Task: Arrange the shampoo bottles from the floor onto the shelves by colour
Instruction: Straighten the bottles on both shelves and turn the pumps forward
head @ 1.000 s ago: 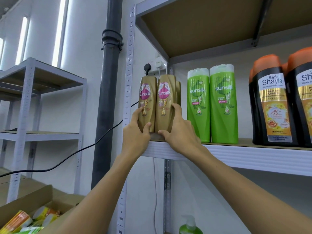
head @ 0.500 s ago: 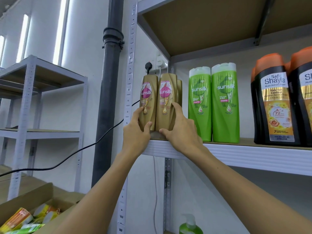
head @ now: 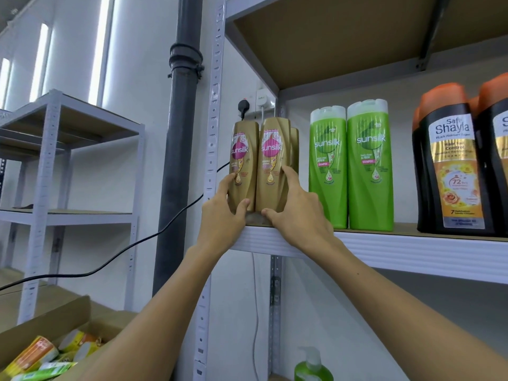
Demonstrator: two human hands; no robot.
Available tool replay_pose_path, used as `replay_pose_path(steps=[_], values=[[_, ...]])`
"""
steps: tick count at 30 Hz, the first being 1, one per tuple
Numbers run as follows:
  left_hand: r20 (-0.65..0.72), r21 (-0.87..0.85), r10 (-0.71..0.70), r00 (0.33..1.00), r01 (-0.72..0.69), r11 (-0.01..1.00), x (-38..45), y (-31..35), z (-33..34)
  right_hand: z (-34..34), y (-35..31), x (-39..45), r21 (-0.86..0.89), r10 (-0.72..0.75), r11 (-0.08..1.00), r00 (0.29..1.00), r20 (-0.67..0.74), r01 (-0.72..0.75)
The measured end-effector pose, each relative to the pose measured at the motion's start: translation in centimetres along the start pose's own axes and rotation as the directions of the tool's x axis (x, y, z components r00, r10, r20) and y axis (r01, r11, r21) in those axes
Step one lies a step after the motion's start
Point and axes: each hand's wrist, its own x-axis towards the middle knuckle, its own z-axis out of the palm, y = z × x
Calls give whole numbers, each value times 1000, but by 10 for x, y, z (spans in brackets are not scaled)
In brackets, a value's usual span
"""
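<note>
Where the left hand (head: 220,221) curls round the base of the left gold Sunsilk bottle (head: 243,163) and the right hand (head: 298,215) round the right gold Sunsilk bottle (head: 272,163), bottoms of both lost behind fingers and thumbs. Upright and touching at the left end of the shelf (head: 384,248), pink-labelled, with another gold bottle (head: 294,149) barely visible behind. Just beside: two green Sunsilk bottles (head: 350,166); farther right, black Safi Shayla bottles (head: 450,166), cut off at the frame.

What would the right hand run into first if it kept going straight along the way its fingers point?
The right hand already holds the right gold bottle. Pushed further up and back, it would likely press that bottle into another gold bottle partly visible behind; depth is unclear.
</note>
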Motion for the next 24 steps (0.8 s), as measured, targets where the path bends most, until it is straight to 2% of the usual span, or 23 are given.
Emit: replay_pose_path(steps=[16,24], values=[[5,15,8,1000,-8,1000,-1,2,-3,0,1,1,-24,-20,999,1000,9,21],[8,58,5,1000,-5,998,-14,7,-9,2,1,-8,-156,-122,981,992,-14,118]])
